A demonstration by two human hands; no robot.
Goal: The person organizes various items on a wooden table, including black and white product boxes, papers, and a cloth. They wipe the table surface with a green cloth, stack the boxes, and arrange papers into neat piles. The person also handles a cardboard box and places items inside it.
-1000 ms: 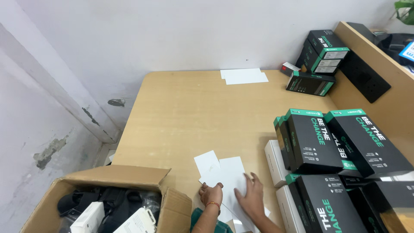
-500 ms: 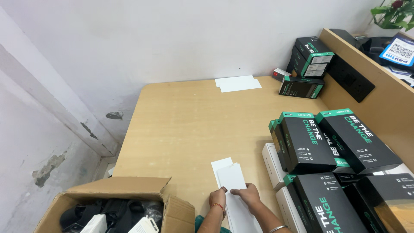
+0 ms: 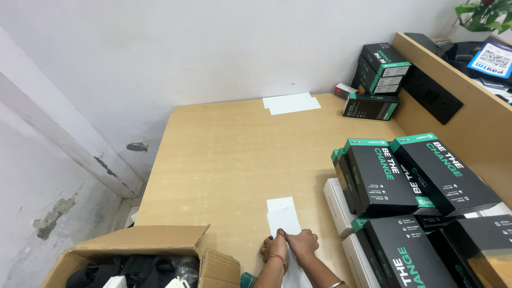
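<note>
Head view, scanning left to right across the bench.

At about 7 o'clock an open cardboard box [image 3: 144, 256] is sitting below the table edge, flaps up, holding dark bundled items whose kind cannot be told.

The wooden table [image 3: 229, 149] is filling the centre. At 12 o'clock on it, near the wall, a few white sheets [image 3: 290, 103] are lying flat, well apart from the hands.

At 6 o'clock, on the near edge of the table, a small stack of white cards [image 3: 282, 217] is lying squared up, one card peeking out at the far end. The left hand [image 3: 275, 248], with a red thread band at the wrist, is pressing down on the near left side of the stack, fingers curled in narrow against the paper. The right hand [image 3: 302, 242] is lying just beside it, touching it, fingers flat and close together on the same stack. Both hands are bearing on the cards; whether either is pinching an edge cannot be told.

From 3 to 5 o'clock, black-and-green boxes [image 3: 405, 176] are lying stacked and leaning, with white boxes [image 3: 337, 200] beneath them, near the cards but apart.

At 1 o'clock more black-and-green boxes are stacked against the wooden partition [image 3: 458, 101].
</note>
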